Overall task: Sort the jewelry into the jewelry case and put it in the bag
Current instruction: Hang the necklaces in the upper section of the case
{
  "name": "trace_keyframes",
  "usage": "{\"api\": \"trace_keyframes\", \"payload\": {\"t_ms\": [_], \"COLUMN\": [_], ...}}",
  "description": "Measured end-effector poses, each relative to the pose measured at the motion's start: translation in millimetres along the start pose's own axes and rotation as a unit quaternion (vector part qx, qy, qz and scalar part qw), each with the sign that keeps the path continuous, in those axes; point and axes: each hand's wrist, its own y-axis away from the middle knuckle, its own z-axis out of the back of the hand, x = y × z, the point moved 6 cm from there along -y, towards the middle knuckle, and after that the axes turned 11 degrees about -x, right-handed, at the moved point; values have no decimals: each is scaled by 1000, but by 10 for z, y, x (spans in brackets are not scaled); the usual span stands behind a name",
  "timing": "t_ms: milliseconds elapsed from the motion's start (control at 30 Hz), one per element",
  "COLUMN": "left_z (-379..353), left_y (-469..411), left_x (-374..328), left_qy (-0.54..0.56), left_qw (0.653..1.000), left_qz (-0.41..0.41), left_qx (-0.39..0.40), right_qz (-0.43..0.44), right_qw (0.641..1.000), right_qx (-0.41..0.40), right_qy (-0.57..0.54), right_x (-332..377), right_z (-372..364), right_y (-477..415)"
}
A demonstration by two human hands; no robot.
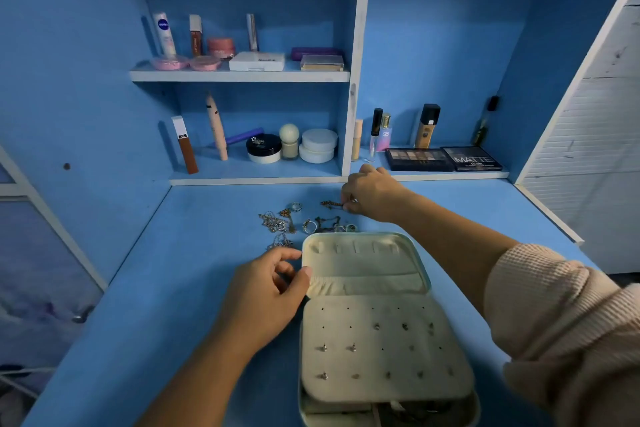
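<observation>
Found lying open on the blue desk [173,270]: jewelry case [363,274], stud panel [367,360] nearest the person, with several earrings [324,347] pinned in it. Braced at its left rim by the thumb of the left hand [266,291], fingers loosely curled round nothing; judged a guard against sliding. Beyond the case's far right corner, pinched narrow in the right hand [367,194]: gold chain [330,204], trailing on the desk. Just beyond the far edge, heaped loose: remaining jewelry [294,222], kept within short reach. Bare desk left of the case for manoeuvre. Behind the heap, a raised shelf lip [259,180]. No bag in view.
</observation>
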Motion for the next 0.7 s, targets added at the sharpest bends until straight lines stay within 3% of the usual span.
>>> {"api": "trace_keyframes", "payload": {"t_ms": [167,300,433,533,700], "left_z": [47,5,-35,-26,-22], "left_y": [26,55,67,55,44], "left_x": [-98,-134,-111,-90,-87], "left_qy": [-46,-107,-115,-97,-82], "left_qw": [994,984,982,984,987], "left_qz": [-94,-144,-139,-139,-135], "left_qx": [-29,24,53,46,33], "right_qz": [-16,-35,-96,-151,-183], "right_qw": [999,999,985,944,904], "right_qx": [13,-3,-59,-104,-117], "right_qy": [42,17,-128,-276,-369], "right_x": [29,8,-73,-158,-201], "right_z": [-52,-74,45,230,397], "right_y": [-53,-47,5,92,239]}}
